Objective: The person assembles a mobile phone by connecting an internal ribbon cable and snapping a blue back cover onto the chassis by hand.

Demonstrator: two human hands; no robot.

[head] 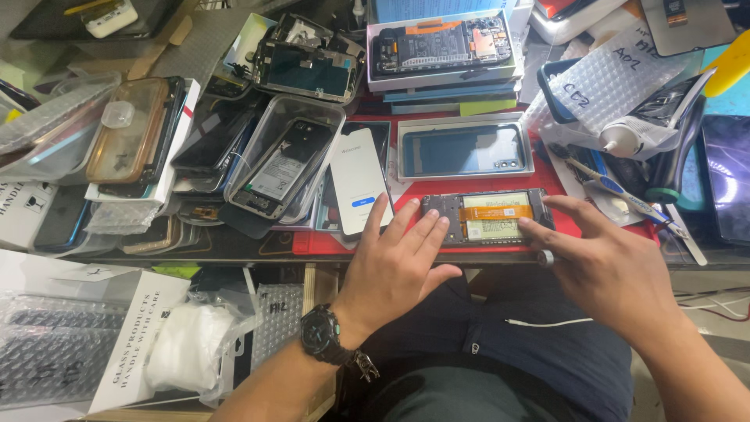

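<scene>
Opened phone [486, 217] lies flat, back off, on the red mat [406, 191] at the near edge of the surface [234, 246]. Long axis runs left-right across the view; orange flex strip runs along it, battery showing. Left hand [402, 262] has fingers spread, fingertips resting at the phone's left end, not clamped. Right hand [598, 262] is open too, fingertips touching the right end, a ring on one finger. White-screened phone [358, 181] stands just left, long axis near-far. Empty phone frame [465, 148] lies behind.
</scene>
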